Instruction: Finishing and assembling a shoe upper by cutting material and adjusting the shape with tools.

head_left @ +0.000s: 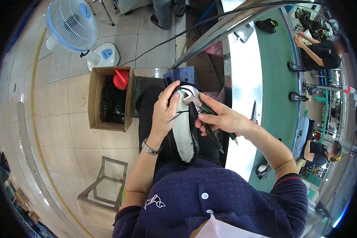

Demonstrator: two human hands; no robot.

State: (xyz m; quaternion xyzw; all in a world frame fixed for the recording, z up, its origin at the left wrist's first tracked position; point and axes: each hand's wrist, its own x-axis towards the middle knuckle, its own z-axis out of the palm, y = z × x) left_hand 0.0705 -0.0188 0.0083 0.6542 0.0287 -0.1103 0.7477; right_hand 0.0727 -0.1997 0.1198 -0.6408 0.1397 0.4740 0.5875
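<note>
A black shoe upper on a last, its white insole (185, 133) facing up, rests on my lap. My left hand (164, 113) grips the shoe's left side near the toe, thumb over the edge. My right hand (222, 118) is closed around green-handled metal pliers (196, 101), whose jaws bite the black upper at the toe end. A thin black lace or thread runs across the insole between my hands.
A cardboard box (94, 99) with black material and a red container stands on the tiled floor at left, a white-blue fan (73, 25) behind it. A green conveyor belt (275, 75) with black shoes runs on the right, with other people seated beyond it. A metal frame (103, 182) lies below.
</note>
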